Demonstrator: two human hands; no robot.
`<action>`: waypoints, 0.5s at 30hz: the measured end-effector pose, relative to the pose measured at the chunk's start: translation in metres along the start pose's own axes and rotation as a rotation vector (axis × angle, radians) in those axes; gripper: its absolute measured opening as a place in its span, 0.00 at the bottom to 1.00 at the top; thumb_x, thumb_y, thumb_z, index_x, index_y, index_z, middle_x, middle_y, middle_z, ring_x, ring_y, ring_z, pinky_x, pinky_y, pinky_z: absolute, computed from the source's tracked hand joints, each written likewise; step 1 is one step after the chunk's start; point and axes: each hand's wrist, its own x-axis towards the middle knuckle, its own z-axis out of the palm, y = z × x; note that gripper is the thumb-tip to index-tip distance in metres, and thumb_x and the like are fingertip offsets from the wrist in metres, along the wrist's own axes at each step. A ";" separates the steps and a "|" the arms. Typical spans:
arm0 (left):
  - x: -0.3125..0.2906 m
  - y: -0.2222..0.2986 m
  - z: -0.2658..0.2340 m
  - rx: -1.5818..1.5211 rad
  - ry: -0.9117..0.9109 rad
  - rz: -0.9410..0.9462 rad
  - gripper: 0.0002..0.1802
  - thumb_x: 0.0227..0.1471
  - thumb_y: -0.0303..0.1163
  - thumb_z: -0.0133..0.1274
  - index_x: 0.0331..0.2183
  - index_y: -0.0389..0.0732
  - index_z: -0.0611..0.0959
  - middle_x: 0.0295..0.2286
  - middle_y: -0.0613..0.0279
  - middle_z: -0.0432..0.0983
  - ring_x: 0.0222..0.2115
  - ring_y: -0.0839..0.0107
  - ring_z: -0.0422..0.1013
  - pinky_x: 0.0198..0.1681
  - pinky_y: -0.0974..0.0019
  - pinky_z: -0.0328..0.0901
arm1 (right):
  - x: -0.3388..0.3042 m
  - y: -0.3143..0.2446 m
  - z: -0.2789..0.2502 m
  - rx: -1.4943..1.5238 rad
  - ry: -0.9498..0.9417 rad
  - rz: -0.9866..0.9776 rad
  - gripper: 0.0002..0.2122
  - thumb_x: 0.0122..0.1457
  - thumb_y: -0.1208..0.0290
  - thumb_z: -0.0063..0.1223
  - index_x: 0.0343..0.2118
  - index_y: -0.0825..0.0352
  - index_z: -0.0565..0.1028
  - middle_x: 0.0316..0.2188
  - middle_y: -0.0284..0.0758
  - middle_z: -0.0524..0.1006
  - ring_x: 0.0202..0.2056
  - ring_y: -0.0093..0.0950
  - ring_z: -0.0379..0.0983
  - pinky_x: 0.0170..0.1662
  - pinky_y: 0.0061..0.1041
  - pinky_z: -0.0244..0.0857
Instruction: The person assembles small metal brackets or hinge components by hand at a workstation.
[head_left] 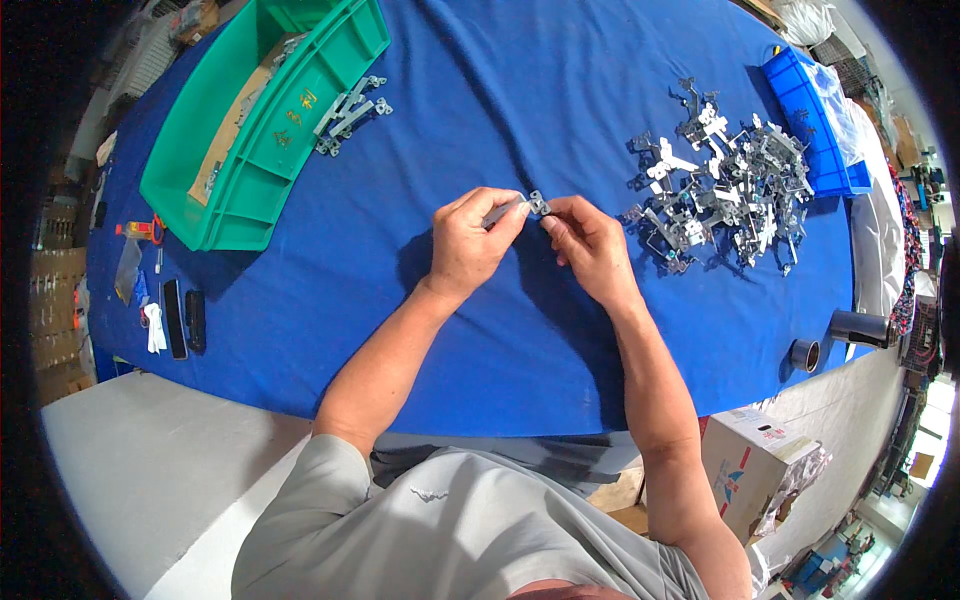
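Over the middle of the blue cloth, my left hand (pixel 470 240) and my right hand (pixel 592 248) hold one small silver metal bracket (pixel 538 204) between them. The fingers of my left hand are closed round its longer arm, most of which they cover. At the other end, my right thumb and forefinger pinch the part with holes. To the right lies a loose heap of similar metal brackets (pixel 745 190), bright and dark in places. A few more brackets (pixel 350 115) lie beside the green crate at the upper left.
A green plastic crate (pixel 270 185) with metal parts inside stands at the left. At the right edge is a blue bin (pixel 815 130) with clear plastic. A dark cylinder (pixel 805 355), a black phone-like slab (pixel 175 320) and a white glove (pixel 154 328) lie near the edges. A carton (pixel 745 470) stands below.
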 end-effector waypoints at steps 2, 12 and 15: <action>-0.001 -0.001 0.001 -0.001 -0.012 -0.006 0.06 0.52 0.26 0.62 0.33 0.34 0.85 0.26 0.60 0.81 0.26 0.78 0.75 0.28 0.72 0.68 | 0.000 -0.004 0.004 0.020 0.031 -0.013 0.06 0.63 0.74 0.55 0.39 0.70 0.77 0.25 0.30 0.76 0.23 0.17 0.70 0.26 0.20 0.65; -0.001 -0.002 0.002 0.081 -0.037 0.096 0.05 0.52 0.26 0.63 0.32 0.35 0.85 0.26 0.58 0.81 0.25 0.74 0.77 0.28 0.69 0.69 | 0.000 0.004 0.000 0.164 0.192 -0.121 0.04 0.64 0.75 0.52 0.39 0.69 0.75 0.28 0.29 0.76 0.26 0.17 0.69 0.28 0.17 0.63; -0.001 0.000 0.002 0.022 0.021 0.066 0.05 0.52 0.26 0.62 0.32 0.35 0.85 0.27 0.59 0.81 0.26 0.77 0.76 0.28 0.71 0.69 | 0.000 -0.005 -0.003 0.129 0.069 0.029 0.06 0.65 0.73 0.52 0.39 0.69 0.76 0.28 0.28 0.78 0.25 0.15 0.69 0.28 0.18 0.64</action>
